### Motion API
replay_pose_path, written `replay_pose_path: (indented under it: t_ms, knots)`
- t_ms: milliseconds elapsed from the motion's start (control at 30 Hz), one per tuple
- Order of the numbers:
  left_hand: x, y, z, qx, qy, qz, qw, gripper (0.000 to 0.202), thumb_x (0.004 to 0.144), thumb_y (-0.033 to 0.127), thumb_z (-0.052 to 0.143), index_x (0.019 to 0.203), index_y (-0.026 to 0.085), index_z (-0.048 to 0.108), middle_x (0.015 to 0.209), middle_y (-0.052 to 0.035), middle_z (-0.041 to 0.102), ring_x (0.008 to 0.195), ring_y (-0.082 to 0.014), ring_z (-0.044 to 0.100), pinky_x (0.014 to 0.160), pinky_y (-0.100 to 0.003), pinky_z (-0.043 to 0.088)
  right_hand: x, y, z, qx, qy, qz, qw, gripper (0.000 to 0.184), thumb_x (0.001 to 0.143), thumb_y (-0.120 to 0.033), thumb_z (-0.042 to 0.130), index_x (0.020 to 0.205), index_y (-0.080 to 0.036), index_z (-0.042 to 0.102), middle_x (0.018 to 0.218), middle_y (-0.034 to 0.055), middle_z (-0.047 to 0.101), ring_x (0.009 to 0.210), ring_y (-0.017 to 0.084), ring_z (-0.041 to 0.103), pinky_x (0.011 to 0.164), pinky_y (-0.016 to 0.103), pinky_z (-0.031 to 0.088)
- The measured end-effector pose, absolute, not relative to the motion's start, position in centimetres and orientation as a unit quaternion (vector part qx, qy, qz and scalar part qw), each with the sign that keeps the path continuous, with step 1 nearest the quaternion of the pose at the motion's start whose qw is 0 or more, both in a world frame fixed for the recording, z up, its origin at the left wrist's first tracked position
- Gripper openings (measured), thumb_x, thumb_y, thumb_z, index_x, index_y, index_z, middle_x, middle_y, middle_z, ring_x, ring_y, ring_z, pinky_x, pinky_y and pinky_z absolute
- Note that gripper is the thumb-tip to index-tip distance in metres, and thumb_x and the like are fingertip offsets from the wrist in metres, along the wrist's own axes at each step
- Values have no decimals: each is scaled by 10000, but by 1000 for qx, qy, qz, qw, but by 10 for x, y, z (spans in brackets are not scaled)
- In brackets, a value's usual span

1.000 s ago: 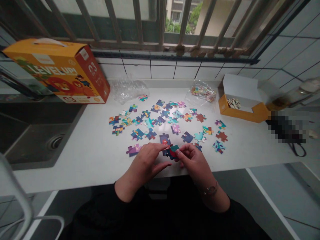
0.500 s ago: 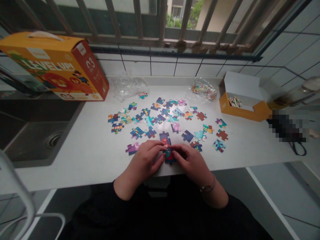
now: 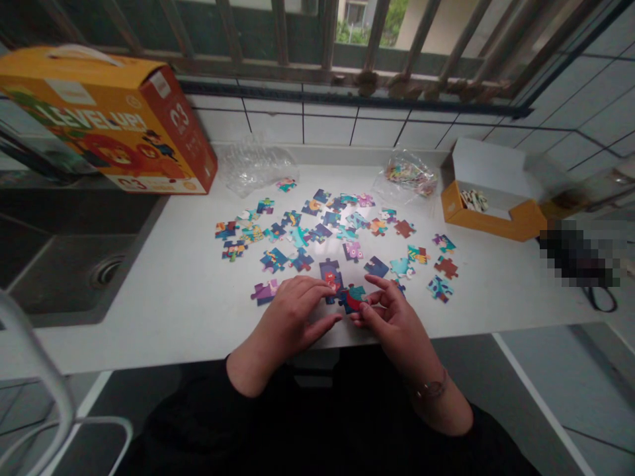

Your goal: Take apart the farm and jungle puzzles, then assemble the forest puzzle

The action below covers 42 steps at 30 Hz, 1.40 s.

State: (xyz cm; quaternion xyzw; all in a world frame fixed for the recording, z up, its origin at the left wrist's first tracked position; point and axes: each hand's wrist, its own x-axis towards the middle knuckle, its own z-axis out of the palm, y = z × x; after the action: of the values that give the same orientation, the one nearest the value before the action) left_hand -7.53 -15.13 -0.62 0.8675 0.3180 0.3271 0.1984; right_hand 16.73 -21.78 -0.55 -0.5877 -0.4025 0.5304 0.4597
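My right hand pinches a red, teal and dark blue puzzle piece between thumb and fingers, slightly tilted over the counter. Just left of it lies a dark blue puzzle piece with a red figure. The fingertips of my left hand rest at that piece's lower left edge, the thumb spread away below. A purple puzzle piece sits beyond my left hand's knuckles. Part of another piece shows behind my right hand's fingers.
Several loose puzzle pieces spread over the white counter. Behind them lie a clear plastic wrapper and a bag of pieces. An orange box stands open at right, a large orange carton at left beside the sink.
The red and teal piece has moved right and turned, away from below the red-figure piece, in my right hand. My left thumb has come off it. The view has shifted slightly.
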Motion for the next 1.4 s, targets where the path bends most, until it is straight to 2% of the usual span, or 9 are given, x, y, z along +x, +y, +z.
replay_pose_path:
  t_ms: [100, 167, 333, 467, 600, 700, 933, 1300, 1400]
  knots:
    - [-76, -151, -8, 881, 290, 321, 190, 482, 990, 436, 877, 1373, 226, 674, 1323, -138, 816, 1216, -343, 769, 1041, -540, 592, 158, -227, -4, -559, -343, 571, 494, 766, 925, -548, 887, 1569, -312, 547, 1070, -11, 681, 916, 234, 857, 898, 424, 733]
    - [-76, -151, -9, 884, 282, 319, 191, 504, 993, 451, 875, 1390, 227, 662, 1326, -138, 818, 1221, -345, 771, 1035, -536, 593, 151, -230, -3, -549, -326, 588, 496, 693, 922, -554, 895, 1501, -306, 605, 1072, -5, 699, 928, 233, 857, 885, 413, 736]
    - [-75, -149, -12, 885, 271, 333, 183, 227, 1086, 248, 727, 1309, 240, 690, 1224, -93, 845, 1137, -290, 795, 973, -475, 602, 145, -232, 0, -575, -325, 566, 493, 591, 846, -640, 942, 1195, -251, 666, 999, 32, 786, 889, 265, 855, 734, 377, 726]
    - [-75, -149, -12, 884, 273, 332, 185, 235, 1091, 159, 661, 1309, 241, 690, 1214, -83, 848, 1128, -277, 792, 963, -466, 607, 149, -232, 4, -610, -364, 536, 456, 575, 826, -718, 925, 970, -235, 648, 893, 73, 821, 823, 278, 843, 627, 339, 676]
    - [-75, -149, -10, 873, 302, 334, 188, 303, 1059, 96, 615, 1319, 231, 695, 1226, -93, 838, 1147, -287, 779, 996, -500, 612, 148, -231, 7, -625, -408, 522, 414, 522, 889, -731, 858, 926, -250, 659, 852, 87, 838, 795, 284, 840, 649, 366, 669]
    - [-75, -149, -9, 861, 334, 331, 194, 328, 1027, 70, 608, 1295, 228, 715, 1239, -96, 834, 1179, -291, 772, 1042, -529, 606, 144, -230, 5, -641, -437, 494, 393, 451, 932, -688, 824, 923, -271, 652, 820, 74, 834, 761, 287, 834, 637, 382, 656]
    - [-74, -149, -13, 878, 340, 280, 186, 172, 1040, 169, 674, 1149, 240, 787, 1290, -95, 837, 1215, -315, 769, 1038, -558, 585, 141, -230, 1, -671, -485, 440, 348, 278, 1007, -530, 737, 929, -293, 615, 725, 23, 788, 644, 251, 794, 586, 355, 610]
    - [-74, -149, -15, 885, 338, 265, 181, 120, 1043, 207, 733, 1149, 227, 786, 1310, -100, 827, 1212, -325, 763, 1030, -559, 577, 140, -232, 15, -681, -576, 367, 263, 195, 1006, -385, 705, 862, -282, 624, 627, -26, 704, 547, 199, 691, 530, 316, 437]
    - [-74, -149, -14, 883, 339, 269, 183, 117, 1051, 218, 722, 1150, 221, 784, 1308, -105, 827, 1211, -328, 762, 1029, -561, 579, 145, -235, 12, -654, -639, 299, 274, 130, 1043, -353, 701, 947, -271, 673, 677, -18, 707, 595, 195, 687, 581, 327, 464]
